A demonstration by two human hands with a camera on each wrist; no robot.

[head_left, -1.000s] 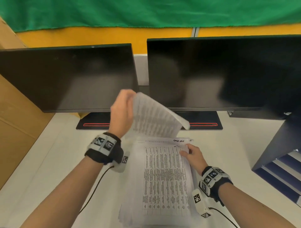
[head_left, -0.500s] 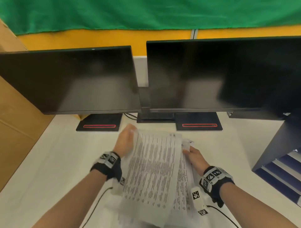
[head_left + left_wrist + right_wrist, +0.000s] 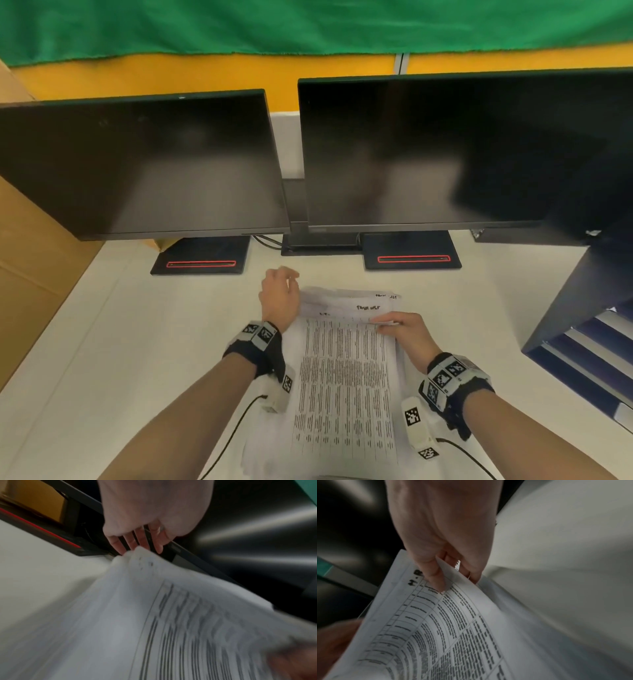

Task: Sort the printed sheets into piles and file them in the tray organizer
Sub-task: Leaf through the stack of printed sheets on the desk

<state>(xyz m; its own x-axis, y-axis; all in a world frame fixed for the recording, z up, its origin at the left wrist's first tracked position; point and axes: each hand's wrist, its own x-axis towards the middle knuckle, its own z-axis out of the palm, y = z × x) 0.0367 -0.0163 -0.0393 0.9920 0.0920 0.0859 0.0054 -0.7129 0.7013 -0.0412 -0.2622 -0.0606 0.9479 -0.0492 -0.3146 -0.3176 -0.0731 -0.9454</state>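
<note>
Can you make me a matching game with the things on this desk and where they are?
Things:
1. stack of white printed paper sheets
2. dark blue tray organizer with shelves
3. brown cardboard box
4. two black monitor screens

Places:
A. far right edge of the white desk
B. at the back, behind the papers
C. between the left hand and right hand
D. far left side

Pairs: 1-C, 2-A, 3-D, 4-B

A loose stack of printed sheets (image 3: 346, 377) (dense tables, handwritten headings) lies fanned on the white surface (image 3: 137, 342); the dark blue tray organizer (image 3: 589, 349) stands to its right.
</note>
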